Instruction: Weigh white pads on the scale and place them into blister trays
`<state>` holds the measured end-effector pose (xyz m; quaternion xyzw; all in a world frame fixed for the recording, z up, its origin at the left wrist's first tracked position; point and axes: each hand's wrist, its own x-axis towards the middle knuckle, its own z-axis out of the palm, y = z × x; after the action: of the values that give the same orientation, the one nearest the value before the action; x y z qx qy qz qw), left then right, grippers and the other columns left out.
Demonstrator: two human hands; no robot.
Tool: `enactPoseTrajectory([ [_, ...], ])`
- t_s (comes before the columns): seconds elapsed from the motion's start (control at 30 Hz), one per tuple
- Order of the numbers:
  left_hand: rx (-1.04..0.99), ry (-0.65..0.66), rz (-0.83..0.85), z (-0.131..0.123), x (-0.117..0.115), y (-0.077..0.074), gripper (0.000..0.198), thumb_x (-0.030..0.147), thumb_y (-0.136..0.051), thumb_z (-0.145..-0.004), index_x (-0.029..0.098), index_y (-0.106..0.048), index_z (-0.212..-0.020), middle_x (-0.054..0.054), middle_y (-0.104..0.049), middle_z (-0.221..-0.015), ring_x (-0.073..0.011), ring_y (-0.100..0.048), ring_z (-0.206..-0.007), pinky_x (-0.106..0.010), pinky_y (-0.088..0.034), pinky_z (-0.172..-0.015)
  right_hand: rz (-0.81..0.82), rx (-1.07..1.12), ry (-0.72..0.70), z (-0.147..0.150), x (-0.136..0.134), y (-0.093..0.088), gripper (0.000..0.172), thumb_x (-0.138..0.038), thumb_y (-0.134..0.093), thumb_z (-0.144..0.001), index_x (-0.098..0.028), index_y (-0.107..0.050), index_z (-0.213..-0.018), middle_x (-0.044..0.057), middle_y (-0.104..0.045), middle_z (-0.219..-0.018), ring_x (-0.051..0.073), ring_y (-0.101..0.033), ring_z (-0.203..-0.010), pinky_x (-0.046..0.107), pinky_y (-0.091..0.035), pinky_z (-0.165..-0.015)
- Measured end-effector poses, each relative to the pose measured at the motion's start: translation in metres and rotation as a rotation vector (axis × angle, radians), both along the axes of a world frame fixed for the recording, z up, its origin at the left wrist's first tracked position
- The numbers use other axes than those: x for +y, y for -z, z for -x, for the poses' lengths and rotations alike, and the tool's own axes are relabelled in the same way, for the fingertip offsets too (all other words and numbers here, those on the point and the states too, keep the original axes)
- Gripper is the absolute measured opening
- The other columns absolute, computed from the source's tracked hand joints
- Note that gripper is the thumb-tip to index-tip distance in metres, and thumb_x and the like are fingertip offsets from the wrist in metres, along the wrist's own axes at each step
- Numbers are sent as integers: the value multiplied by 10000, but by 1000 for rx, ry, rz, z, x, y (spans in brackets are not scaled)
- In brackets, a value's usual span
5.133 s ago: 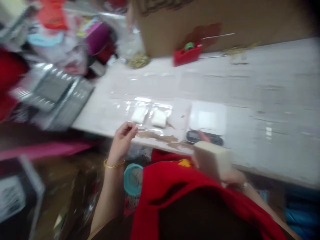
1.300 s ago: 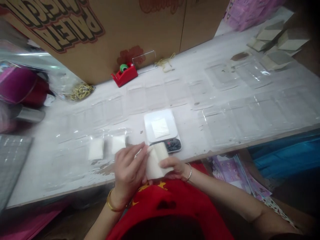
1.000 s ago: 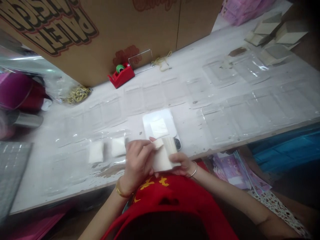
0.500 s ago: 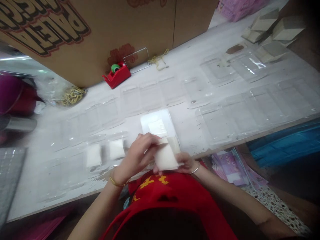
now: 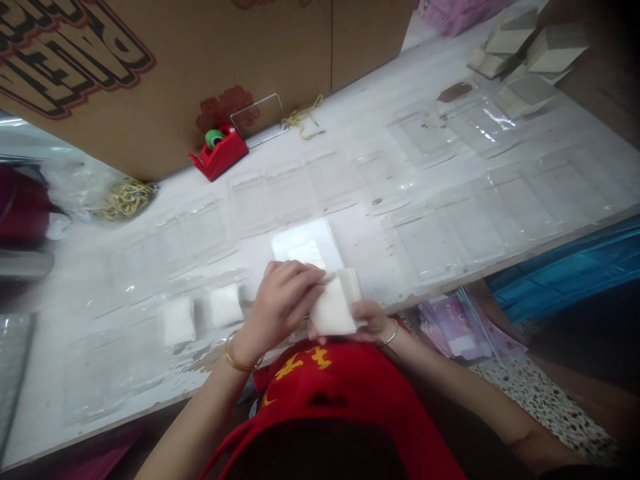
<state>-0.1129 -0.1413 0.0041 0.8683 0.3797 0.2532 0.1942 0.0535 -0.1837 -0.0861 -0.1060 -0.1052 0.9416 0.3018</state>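
My right hand (image 5: 371, 319), with a silver bracelet at the wrist, is closed around a stack of cream-white square sheets (image 5: 334, 310) held close to my red apron (image 5: 345, 380). My left hand (image 5: 289, 293), wearing a gold bangle, has its fingers pinched at the stack's upper left edge. Whether a single sheet or several are between those fingertips I cannot tell. Just beyond the hands lies a white flat tray-like thing (image 5: 327, 235) with white sheets (image 5: 306, 253) on it. Two small white stacks (image 5: 179, 321) sit to the left, apparently in clear plastic trays.
Rows of clear plastic trays (image 5: 425, 247) cover much of the table. A red tape dispenser (image 5: 220, 155) stands before a large cardboard box (image 5: 280, 53). Yellow ties (image 5: 130, 199) lie at left. Several block-like stacks (image 5: 557, 50) are at the far right. Purple packets (image 5: 450, 327) sit below the edge.
The view has shifted, so the table things appear slightly further left. My left fingers have moved a little over the stack's upper edge, and the lifted top sheet lies flatter.
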Motion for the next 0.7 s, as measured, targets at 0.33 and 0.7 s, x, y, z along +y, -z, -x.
enactPoseTrajectory([
  [0.33, 37, -93, -167, -8, -1, 8, 86, 132, -572, -908, 198, -568, -962, -62, -628, -942, -182, -532, -830, -341, -374, -737, 15, -184, 89, -3, 0, 4, 685, -523, -677, -544, -147, -593, -1111, 110, -682, -838, 317, -663, -910, 499, -536, -781],
  [0.7, -327, -157, 532, 28, 41, 6, 101, 263, -615, -901, 180, -557, -900, -6, -567, -796, -110, -522, -678, -227, -427, -564, -103, -133, 109, -31, 5, -14, 738, -500, -762, -559, -153, -596, -1189, 118, -663, -995, 250, -644, -829, 354, -511, -650],
])
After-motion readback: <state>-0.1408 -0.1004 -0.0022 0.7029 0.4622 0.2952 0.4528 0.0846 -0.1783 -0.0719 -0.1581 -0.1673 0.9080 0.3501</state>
